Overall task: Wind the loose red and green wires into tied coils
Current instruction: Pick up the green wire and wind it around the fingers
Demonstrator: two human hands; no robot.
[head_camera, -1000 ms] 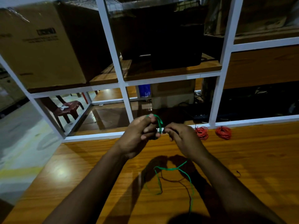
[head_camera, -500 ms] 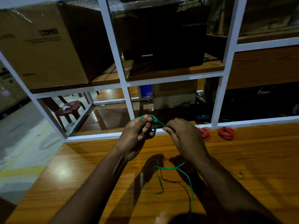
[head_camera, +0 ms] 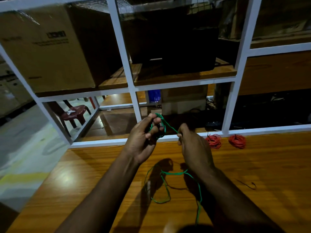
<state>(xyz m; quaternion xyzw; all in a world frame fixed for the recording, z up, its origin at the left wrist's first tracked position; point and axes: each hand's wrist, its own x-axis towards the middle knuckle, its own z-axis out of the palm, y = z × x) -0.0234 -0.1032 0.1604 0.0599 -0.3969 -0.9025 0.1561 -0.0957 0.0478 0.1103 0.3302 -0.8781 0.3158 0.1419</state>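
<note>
My right hand (head_camera: 193, 145) has drawn away from my left hand (head_camera: 143, 137) since a second ago, stretching a short span of green wire (head_camera: 170, 126) between them. The left grips the small green coil, the right pinches the strand. Two red coils (head_camera: 225, 141) lie wound on the table (head_camera: 252, 165); green slack trails below, unwound and thin.

This looks like a storeroom or small workshop. A white metal shelving frame (head_camera: 129, 78) stands behind a varnished wooden surface (head_camera: 252, 165) and holds a large cardboard box (head_camera: 47, 47) and dark equipment cases (head_camera: 176, 47) on wooden boards. Two red wire coils (head_camera: 225, 141) lie on the surface, and a plastic stool (head_camera: 75, 113) stands on the bare floor (head_camera: 25, 140) beyond.
</note>
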